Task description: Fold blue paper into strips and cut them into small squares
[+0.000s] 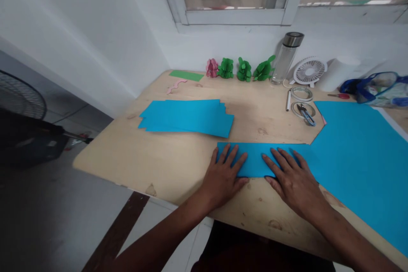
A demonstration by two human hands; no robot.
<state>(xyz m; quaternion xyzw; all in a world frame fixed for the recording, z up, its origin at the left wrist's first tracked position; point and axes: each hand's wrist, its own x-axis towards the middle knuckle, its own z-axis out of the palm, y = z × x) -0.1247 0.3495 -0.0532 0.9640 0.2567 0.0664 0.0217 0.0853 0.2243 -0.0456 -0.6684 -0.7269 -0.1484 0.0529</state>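
A blue paper strip (255, 159) lies flat along the front part of the wooden table (172, 161). My left hand (225, 174) rests palm down on its left end, fingers spread, with the thumb at the strip's near edge. On the strip's right part lies my right hand (291, 178), also flat with fingers apart. Neither hand grips anything. Several blue paper pieces (188, 117) are loosely stacked behind and left of my left hand. To the right, a large blue sheet (360, 153) reaches the strip's right end; where the two meet is partly hidden by my right hand.
Along the wall stand pink (212, 68) and green paper shapes (226, 68), a glass bottle (285, 59) and a small white fan (309, 71). Tape rolls (302, 94), snips (306, 115) and a white pen (288, 101) lie right of centre. Green paper (186, 75) is at the back left.
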